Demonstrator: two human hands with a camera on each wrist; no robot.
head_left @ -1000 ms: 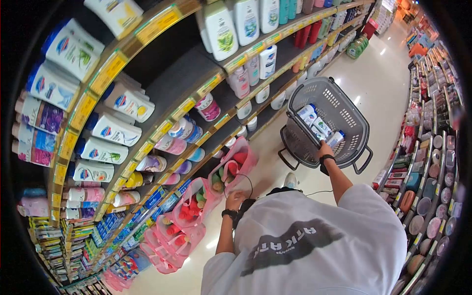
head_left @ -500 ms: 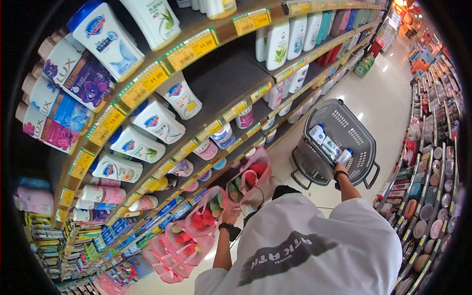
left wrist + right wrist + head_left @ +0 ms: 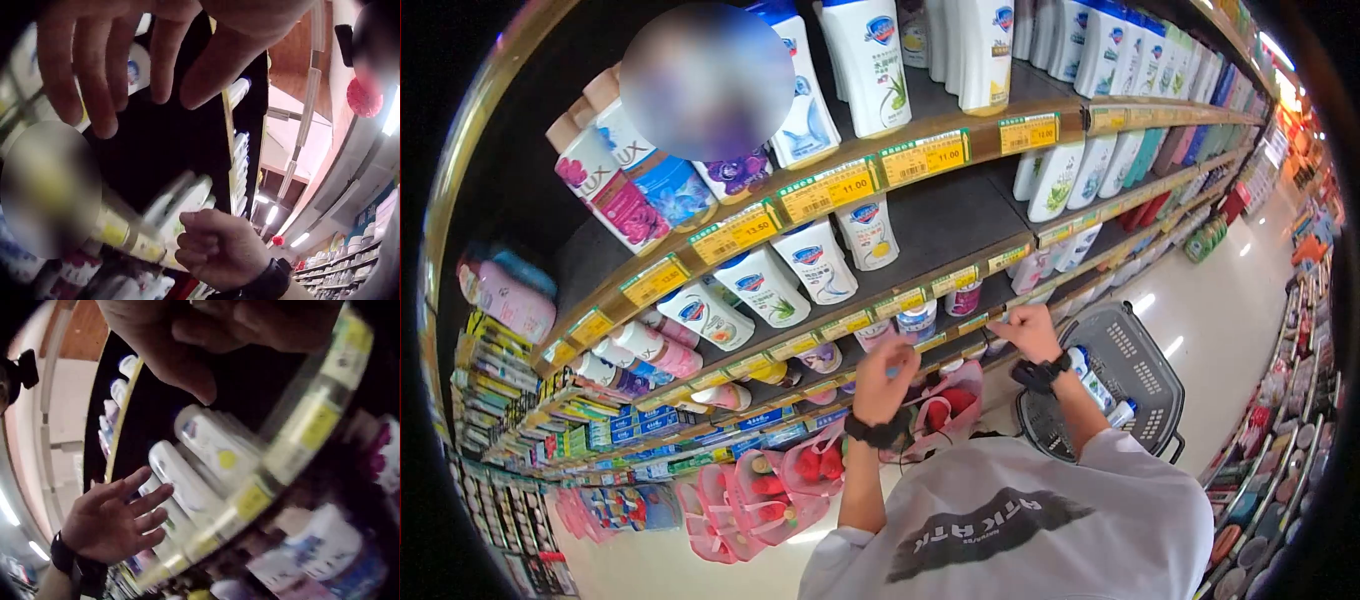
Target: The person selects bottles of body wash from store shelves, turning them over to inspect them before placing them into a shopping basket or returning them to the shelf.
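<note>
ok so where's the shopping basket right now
In the head view the grey shopping basket sits on the floor at the person's right, just below the right hand and beside the bottom shelves, with bottles inside.

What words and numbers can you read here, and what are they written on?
"LUX": on the pink and blue bottles on the upper shelf.
"11.00": on a yellow price tag on the shelf edge.
"11.00": on the next yellow price tag.
"13.00": on the yellow price tag below the pink and blue bottles.
White print on the person's shirt: it reads reversed, not clear.
All other labels and tags, and both wrist views: too small or blurred.
</note>
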